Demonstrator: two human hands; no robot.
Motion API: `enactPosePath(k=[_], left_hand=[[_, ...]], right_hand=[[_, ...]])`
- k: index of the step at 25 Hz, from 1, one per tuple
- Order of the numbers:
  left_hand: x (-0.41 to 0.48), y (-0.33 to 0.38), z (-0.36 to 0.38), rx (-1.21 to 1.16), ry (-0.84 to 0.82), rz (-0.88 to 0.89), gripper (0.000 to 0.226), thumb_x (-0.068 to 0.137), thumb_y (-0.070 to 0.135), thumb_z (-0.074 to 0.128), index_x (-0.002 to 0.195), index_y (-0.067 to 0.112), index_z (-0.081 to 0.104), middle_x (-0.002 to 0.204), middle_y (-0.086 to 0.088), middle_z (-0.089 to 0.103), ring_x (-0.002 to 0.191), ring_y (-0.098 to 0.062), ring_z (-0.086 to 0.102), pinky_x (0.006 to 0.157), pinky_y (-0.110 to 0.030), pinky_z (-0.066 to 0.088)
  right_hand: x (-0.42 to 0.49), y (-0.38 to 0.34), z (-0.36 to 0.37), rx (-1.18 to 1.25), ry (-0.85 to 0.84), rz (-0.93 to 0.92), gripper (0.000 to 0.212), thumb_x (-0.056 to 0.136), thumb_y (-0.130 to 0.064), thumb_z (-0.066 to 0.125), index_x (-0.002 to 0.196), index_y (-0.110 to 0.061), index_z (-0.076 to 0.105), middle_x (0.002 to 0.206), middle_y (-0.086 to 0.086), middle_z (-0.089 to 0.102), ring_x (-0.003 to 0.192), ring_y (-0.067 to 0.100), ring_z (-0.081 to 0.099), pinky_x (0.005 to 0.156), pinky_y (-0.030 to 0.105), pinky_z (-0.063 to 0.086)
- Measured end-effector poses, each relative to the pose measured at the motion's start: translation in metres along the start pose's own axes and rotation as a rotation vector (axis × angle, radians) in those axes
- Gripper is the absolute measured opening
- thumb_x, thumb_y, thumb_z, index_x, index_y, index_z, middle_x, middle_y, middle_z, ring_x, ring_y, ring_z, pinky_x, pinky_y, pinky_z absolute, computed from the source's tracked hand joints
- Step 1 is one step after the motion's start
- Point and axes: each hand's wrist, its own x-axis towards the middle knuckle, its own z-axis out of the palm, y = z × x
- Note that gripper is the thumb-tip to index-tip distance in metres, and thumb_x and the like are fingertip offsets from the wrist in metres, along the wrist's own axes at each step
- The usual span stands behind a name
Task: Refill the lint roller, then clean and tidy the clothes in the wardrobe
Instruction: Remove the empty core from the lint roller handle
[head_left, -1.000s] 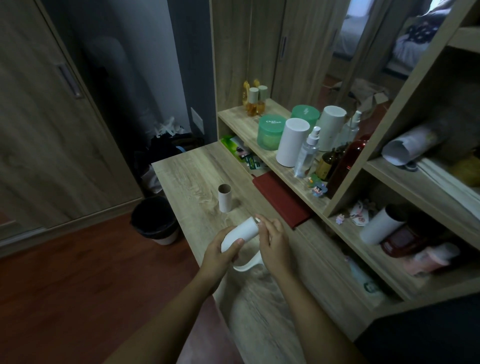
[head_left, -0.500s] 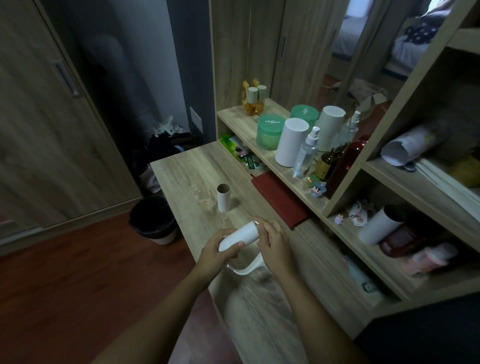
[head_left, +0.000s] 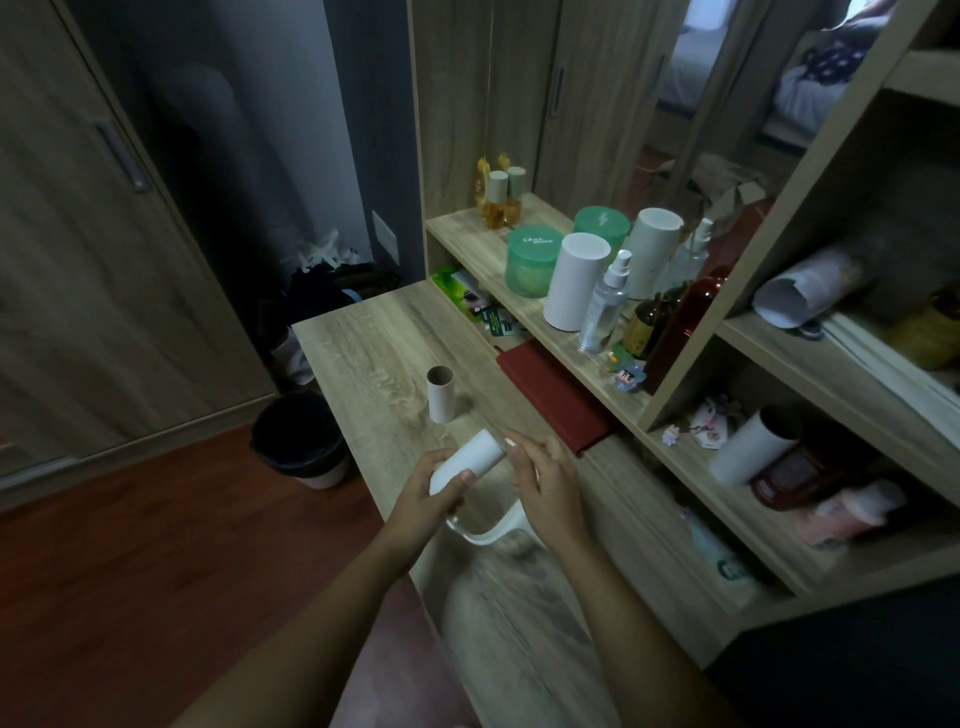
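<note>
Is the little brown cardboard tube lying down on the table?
No, the cardboard tube stands upright on the table with its open end facing up.

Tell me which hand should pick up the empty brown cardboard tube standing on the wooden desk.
Left, probably. The left hand is nearer the brown cardboard tube, though it grips the white lint roll; the right hand lies farther right and pinches the roll's end.
</note>
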Motion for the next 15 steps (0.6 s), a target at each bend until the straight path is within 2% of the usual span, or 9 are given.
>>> enactPosePath(k=[5,7,11,15], left_hand=[[0.009,0.0,-0.002,0.042,0.125,0.053,0.031,0.08,0.043,0.066,0.107,0.033,0.054,0.1,0.005,0.061,0.086,-0.015,0.063,0.076,-0.034,0.054],[0.013,0.001,-0.003,0.05,0.143,0.054,0.031,0.077,0.048,0.065,0.104,0.037,0.054,0.1,0.006,0.062,0.089,-0.016,0.063,0.076,-0.033,0.053],[0.014,0.003,0.001,0.066,0.128,0.049,0.04,0.075,0.053,0.064,0.108,0.033,0.054,0.103,0.007,0.061,0.092,-0.015,0.063,0.084,-0.04,0.055],[0.013,0.005,0.006,0.08,0.103,0.069,0.034,0.075,0.053,0.064,0.104,0.039,0.055,0.107,0.009,0.06,0.096,-0.015,0.062,0.086,-0.042,0.055]], right_hand=[[-0.006,0.022,-0.001,0.011,0.032,0.109,0.031,0.098,-0.021,0.042,0.123,-0.013,0.059,0.113,-0.002,0.051,0.1,0.022,0.061,0.083,0.044,0.055],[-0.01,0.038,-0.005,-0.044,0.096,0.244,0.032,0.098,-0.022,0.041,0.122,-0.011,0.059,0.12,0.007,0.055,0.101,0.025,0.061,0.086,0.044,0.053],[-0.014,0.068,-0.013,-0.252,0.155,0.542,0.033,0.098,-0.02,0.038,0.123,-0.009,0.056,0.122,0.02,0.055,0.106,0.032,0.055,0.087,0.035,0.044],[-0.013,0.078,-0.008,-0.292,0.18,0.624,0.034,0.098,-0.017,0.038,0.124,-0.002,0.053,0.124,0.028,0.05,0.111,0.038,0.05,0.091,0.038,0.041]])
